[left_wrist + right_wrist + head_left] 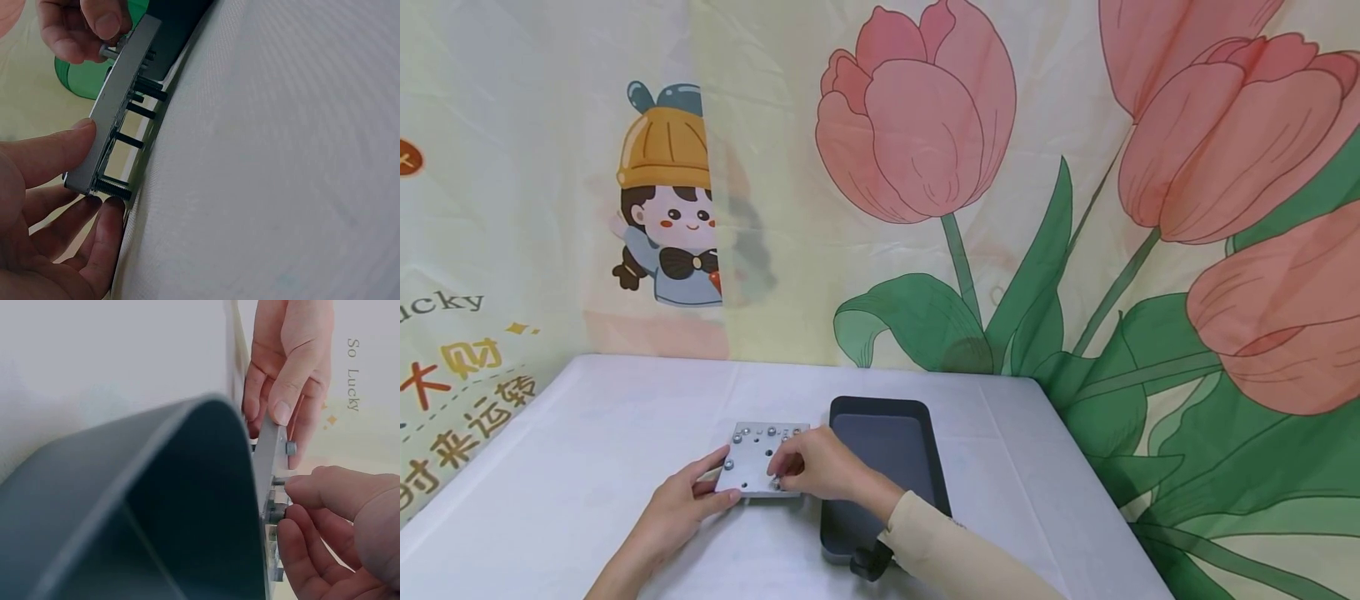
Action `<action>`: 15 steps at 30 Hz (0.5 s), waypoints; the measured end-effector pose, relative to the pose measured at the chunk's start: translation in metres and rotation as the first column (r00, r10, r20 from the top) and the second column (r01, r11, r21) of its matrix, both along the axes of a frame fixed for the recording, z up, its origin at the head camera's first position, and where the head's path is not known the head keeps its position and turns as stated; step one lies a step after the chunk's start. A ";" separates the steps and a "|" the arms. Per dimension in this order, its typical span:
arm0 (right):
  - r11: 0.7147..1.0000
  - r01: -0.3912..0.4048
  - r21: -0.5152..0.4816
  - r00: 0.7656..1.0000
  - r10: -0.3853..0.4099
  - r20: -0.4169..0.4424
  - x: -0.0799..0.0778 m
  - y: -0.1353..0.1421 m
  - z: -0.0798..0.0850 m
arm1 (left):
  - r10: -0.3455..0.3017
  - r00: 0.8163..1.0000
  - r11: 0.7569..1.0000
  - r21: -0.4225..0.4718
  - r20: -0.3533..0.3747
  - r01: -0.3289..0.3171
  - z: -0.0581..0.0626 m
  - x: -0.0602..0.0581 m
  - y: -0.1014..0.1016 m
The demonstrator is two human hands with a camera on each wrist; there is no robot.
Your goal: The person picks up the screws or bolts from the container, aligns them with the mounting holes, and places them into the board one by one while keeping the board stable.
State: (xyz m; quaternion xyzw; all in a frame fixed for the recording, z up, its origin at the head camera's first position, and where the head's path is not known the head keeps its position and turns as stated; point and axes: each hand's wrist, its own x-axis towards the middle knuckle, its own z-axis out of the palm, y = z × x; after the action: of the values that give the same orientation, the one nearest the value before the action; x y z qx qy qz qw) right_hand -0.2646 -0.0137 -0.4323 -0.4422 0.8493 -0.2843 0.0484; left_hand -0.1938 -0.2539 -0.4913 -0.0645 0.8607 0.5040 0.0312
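A silver metal plate (751, 468) is held by its left edge in my left hand (679, 507). The thumb lies along its near side, and the fingers reach round and under the corner in the left wrist view. Several bolts stand in holes of the plate, their threaded shanks (129, 139) sticking out below. Over the plate's near right part, my right hand (820, 463) pinches a small bolt (775, 483) between thumb and fingers. That bolt (279, 481) is at the plate's top face in the right wrist view, partly hidden by the fingertips.
Right of the plate lies a dark grey rectangular tray (887, 446) with raised walls, under the right forearm. Its wall (119, 469) fills much of the right wrist view. A white cloth (1000, 500) covers the table, and a printed tulip curtain (917, 117) hangs behind.
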 end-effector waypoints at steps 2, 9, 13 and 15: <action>1.000 0.002 0.002 1.000 -0.002 0.005 0.001 0.002 0.001 | 0.001 1.000 1.000 0.000 0.002 -0.001 0.000 0.000 0.000; 0.999 0.036 -0.039 0.999 -0.035 0.026 0.005 0.026 0.014 | -0.013 1.000 1.000 -0.008 -0.025 0.013 -0.001 0.003 -0.003; 0.989 0.114 -0.094 0.993 -0.110 0.049 0.006 0.055 0.029 | -0.020 0.999 1.000 -0.013 -0.026 0.020 0.005 0.005 -0.007; 0.981 0.156 -0.111 0.988 -0.153 0.037 0.006 0.072 0.036 | -0.026 0.999 0.999 -0.023 -0.024 0.025 0.010 0.007 -0.011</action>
State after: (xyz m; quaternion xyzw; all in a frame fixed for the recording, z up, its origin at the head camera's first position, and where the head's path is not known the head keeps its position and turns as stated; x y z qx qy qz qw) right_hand -0.2591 0.0586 -0.3967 -0.3729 0.8627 -0.3413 0.0128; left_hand -0.1873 -0.2645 -0.4818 -0.0478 0.8675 0.4945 0.0263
